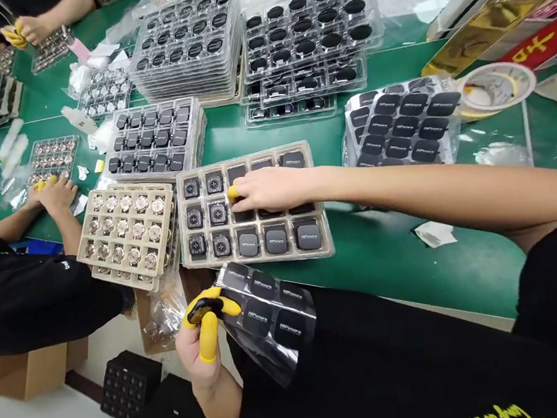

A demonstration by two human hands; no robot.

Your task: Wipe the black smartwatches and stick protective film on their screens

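In my left hand (203, 342), which has yellow finger cots, is a clear sticker sheet (269, 307) with black rounded-square labels, bent and hanging down to the right. A small dark glossy piece (204, 309) shows between those fingertips; I cannot tell if it is a loose label or a curled edge. My right hand (269, 190) reaches over a beige tray (259, 259) of square watches. Its fingers stretch down onto a watch in the middle row, third column, and partly cover it. Watches (276, 241) on the right carry black labels; those on the left (217, 214) show bare sensor backs.
Beside the tray stand stacked trays of round watches (122, 227) and of square watches (150, 140). Clear trays of dark lenses (305, 21) rise behind. More label sheets (402, 124) and a tape roll (498, 86) lie right. Co-workers' hands (55, 194) are at left.
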